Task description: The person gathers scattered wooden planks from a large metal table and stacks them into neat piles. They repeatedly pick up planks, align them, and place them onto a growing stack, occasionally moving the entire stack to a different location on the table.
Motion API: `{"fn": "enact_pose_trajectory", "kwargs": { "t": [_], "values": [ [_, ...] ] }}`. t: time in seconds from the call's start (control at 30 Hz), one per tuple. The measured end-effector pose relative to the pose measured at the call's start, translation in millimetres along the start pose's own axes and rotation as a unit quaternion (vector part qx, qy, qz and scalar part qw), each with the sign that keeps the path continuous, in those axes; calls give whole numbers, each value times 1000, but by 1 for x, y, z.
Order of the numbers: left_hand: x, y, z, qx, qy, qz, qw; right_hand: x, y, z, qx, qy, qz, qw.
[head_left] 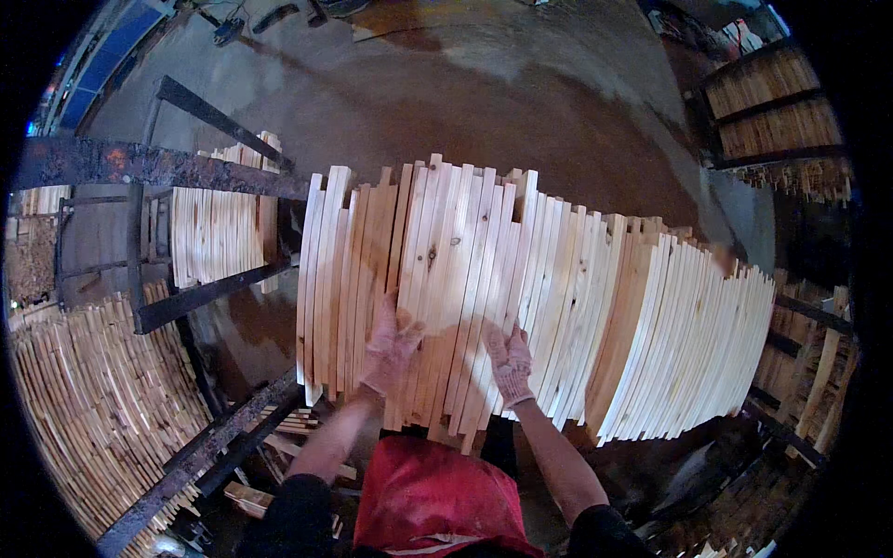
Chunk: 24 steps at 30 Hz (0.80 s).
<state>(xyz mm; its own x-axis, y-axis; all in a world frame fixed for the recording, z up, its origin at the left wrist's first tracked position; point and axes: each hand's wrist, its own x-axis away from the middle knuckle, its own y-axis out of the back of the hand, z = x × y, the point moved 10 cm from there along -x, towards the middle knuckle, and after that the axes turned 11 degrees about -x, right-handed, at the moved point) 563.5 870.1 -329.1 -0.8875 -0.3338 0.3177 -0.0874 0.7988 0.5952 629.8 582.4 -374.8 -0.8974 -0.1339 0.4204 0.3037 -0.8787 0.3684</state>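
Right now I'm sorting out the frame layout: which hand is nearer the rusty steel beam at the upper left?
Left. The left hand rests on the slat row closer to the rusty steel beam; the right hand lies farther right.

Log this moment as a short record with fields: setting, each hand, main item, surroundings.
Setting: workshop with a concrete floor, seen from above
Left hand: gloved, flat on the row of pale wooden slats
Right hand: gloved, pressing the same slats near their lower ends
Main item: slats stand on edge, packed side by side, ends uneven
Surroundings: dark metal rack at left, another slat stack lower left, shelved slats upper right
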Motion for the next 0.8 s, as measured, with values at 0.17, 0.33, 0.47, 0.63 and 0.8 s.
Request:
{"fn": "enact_pose_trajectory", "kwargs": {
  "t": [0.17,0.33,0.47,0.63,0.8],
  "values": [
    [22,-41,-13,156,117,70,978,3,-6,-55,-384,-206,-39,899],
    [70,-73,-53,79,175,144,971,16,73,-58,-308,-203,-60,928],
    [62,-145,-115,321,111,157,927,46,176,-19,-91,-127,-142,978],
    [24,-208,-143,11,-62,140,988,78,215,30,182,-30,-221,958],
    [17,-198,-125,27,-14,141,990,36,217,48,294,163,-232,913]
  ]
}}
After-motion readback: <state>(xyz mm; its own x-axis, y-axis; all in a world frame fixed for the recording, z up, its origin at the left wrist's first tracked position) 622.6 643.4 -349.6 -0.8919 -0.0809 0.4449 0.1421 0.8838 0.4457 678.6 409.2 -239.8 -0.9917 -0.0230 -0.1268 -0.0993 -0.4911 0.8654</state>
